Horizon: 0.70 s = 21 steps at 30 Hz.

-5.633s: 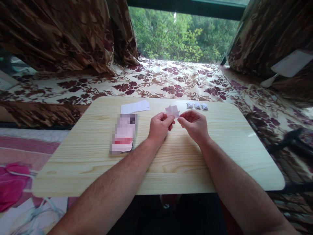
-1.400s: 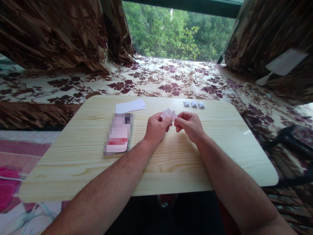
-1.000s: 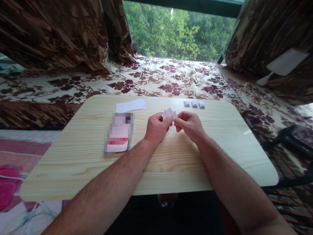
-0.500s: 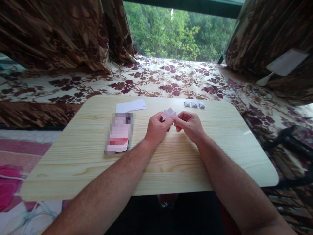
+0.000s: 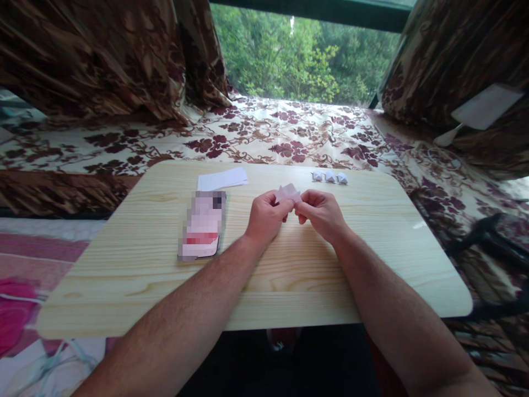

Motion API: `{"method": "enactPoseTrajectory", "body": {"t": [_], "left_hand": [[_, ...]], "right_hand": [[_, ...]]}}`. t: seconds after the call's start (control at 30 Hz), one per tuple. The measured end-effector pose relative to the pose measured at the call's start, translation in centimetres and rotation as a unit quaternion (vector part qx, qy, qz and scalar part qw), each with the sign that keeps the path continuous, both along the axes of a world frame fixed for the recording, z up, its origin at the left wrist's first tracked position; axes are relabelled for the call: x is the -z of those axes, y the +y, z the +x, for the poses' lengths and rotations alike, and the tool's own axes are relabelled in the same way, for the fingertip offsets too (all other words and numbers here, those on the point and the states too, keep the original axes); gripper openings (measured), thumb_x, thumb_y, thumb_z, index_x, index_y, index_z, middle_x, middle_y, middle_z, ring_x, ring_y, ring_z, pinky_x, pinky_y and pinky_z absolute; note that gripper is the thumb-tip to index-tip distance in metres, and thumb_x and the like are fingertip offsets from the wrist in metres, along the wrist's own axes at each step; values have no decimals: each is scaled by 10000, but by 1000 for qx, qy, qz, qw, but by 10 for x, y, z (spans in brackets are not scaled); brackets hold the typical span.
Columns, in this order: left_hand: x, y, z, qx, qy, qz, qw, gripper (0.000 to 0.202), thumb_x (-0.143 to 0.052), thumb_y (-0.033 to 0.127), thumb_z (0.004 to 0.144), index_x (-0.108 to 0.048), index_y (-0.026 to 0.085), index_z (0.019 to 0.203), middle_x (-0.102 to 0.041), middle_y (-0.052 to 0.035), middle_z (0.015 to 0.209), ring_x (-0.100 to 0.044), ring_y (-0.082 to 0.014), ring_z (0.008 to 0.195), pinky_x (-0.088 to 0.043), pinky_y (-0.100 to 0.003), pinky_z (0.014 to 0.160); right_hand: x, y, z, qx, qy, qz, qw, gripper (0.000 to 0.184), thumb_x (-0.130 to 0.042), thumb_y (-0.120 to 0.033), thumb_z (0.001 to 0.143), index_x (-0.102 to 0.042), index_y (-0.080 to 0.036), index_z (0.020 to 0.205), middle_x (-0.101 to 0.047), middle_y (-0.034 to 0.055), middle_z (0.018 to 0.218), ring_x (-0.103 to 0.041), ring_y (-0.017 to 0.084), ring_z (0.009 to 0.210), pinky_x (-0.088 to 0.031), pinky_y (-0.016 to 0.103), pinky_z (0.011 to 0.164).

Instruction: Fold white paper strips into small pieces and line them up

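Note:
A small piece of folded white paper [image 5: 288,193] with pointed corners is held up above the middle of the table. My left hand [image 5: 266,214] pinches its left and lower side between thumb and fingers. On the other side, my right hand [image 5: 320,210] is closed on the paper's right edge, thumb against the fingers. The fingers hide the paper's lower part. Beyond my right hand, three small folded paper pieces [image 5: 330,177] stand in a row near the table's far edge.
A stack of white paper strips [image 5: 222,179] lies at the far left of the wooden table [image 5: 397,264]. A phone [image 5: 202,223], partly blurred out, lies in front of it. A dark metal chair [image 5: 483,237] is at the right, and a floral-covered ledge [image 5: 289,129] runs behind.
Both hands keep their grip on the folded paper, whose points look slightly shifted. The whole view has moved a little; nothing else visibly differs.

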<state>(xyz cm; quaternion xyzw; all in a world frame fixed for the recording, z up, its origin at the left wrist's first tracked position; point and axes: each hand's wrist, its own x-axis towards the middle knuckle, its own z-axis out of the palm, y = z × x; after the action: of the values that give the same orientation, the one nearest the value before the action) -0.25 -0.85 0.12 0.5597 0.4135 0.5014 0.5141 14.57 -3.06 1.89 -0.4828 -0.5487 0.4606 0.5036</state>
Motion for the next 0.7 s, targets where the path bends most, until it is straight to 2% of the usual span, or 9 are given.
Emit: {"method": "enactPoseTrajectory", "body": {"t": [0.23, 0.5, 0.7], "left_hand": [[0, 0, 3, 2, -65, -40, 997, 179, -717, 276, 704, -611, 160, 618, -564, 15, 564, -434, -81, 481, -324, -233, 468], [2, 2, 1, 8, -28, -20, 999, 163, -698, 275, 736, -618, 163, 648, -562, 16, 564, -458, -91, 499, -344, -234, 484], [0, 1, 2, 4, -37, -29, 999, 171, -711, 297, 722, -609, 174, 661, -559, 23, 561, -463, -92, 495, -347, -229, 481]], "right_hand": [[2, 0, -1, 3, -13, 2, 1000, 228, -716, -340, 756, -597, -181, 645, -601, -26, 549, -513, 88, 476, -409, 224, 485], [3, 1, -1, 19, -21, 4, 1000, 192, -693, -293, 756, -594, -181, 635, -593, -30, 535, -507, 86, 467, -397, 221, 480], [3, 0, -1, 27, -30, 6, 999, 221, -707, -336, 762, -606, -179, 644, -609, -21, 546, -512, 92, 467, -402, 228, 480]]}}
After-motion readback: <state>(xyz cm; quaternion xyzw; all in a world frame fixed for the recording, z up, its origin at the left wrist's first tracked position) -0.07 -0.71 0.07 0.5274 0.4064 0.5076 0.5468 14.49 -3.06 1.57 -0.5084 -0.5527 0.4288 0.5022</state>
